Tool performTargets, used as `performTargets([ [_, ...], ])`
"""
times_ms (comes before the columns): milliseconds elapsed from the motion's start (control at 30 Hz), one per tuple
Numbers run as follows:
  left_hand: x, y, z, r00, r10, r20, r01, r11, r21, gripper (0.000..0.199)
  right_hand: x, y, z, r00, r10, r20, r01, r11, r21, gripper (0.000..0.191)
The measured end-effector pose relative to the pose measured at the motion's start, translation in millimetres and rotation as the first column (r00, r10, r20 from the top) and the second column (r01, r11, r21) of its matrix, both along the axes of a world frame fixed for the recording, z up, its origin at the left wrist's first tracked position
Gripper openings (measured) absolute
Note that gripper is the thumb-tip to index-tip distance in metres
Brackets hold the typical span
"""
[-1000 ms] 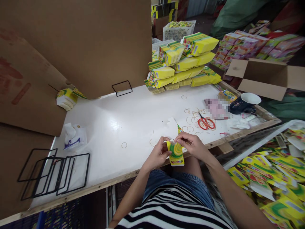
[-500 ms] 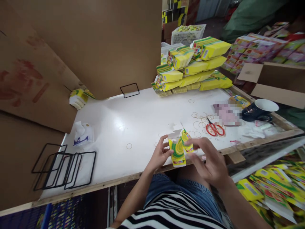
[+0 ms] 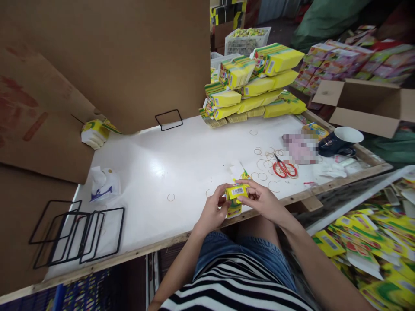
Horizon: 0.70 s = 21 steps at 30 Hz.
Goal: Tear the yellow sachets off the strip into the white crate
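Between both hands, at the front edge of the white tabletop (image 3: pixel 139 168), is a small yellow and green printed carton (image 3: pixel 234 209). A flap with a barcode faces up. My left hand (image 3: pixel 212 210) grips the carton's left side, fingers curled behind it and thumb in front. My right hand (image 3: pixel 263 201) pinches its right side and upper flap between thumb and fingers. Part of the carton is hidden by the fingers. Just beyond lie a printed piece and a pale scrap. Orange-handled scissors (image 3: pixel 284 168) rest to the right among loose rubber bands (image 3: pixel 259 176).
Bundled yellow cartons (image 3: pixel 259 93) are stacked at the back right. A dark mug (image 3: pixel 340 141) and plastic scraps stand near the right edge. Black wire frames (image 3: pixel 81 233) and a tissue pack (image 3: pixel 104 185) lie left. Flat yellow cartons (image 3: pixel 366 246) fill the lower right. Cardboard (image 3: pixel 145 56) walls the back.
My right hand has moved in and down onto the carton, now gripping it. The carton's upper part has folded, bringing a barcode flap into view. The whole view has shifted slightly.
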<state>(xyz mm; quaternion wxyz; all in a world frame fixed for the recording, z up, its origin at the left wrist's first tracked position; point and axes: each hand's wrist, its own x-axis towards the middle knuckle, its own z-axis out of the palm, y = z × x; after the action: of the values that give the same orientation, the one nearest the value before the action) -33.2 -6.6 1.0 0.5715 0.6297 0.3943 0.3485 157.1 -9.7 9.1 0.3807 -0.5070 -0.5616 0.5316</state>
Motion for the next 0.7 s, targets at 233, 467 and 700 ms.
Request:
performTargets([
  [233, 5.5, -0.2, 2.8, 0.998, -0.055, 0.020, 0.056, 0.997, -0.062, 0.047, -2.5, 3.1, 4.9, 0.897, -0.118, 0.427, 0.045, 0.983, 0.177, 0.031],
  [467, 8.1, 2.4, 2.9, 0.996, -0.025, 0.081, 0.035, 0.991, -0.126, 0.046, -8.5, 2.8, 4.8, 0.876, -0.099, 0.472, 0.035, 0.989, 0.143, 0.034],
  [700, 11.0, 2.3, -1.8, 0.994, 0.002, 0.107, 0.015, 0.987, -0.163, 0.046, -9.2, 4.9, 0.5, 0.821, -0.158, 0.549, 0.093, 0.985, 0.146, 0.037],
])
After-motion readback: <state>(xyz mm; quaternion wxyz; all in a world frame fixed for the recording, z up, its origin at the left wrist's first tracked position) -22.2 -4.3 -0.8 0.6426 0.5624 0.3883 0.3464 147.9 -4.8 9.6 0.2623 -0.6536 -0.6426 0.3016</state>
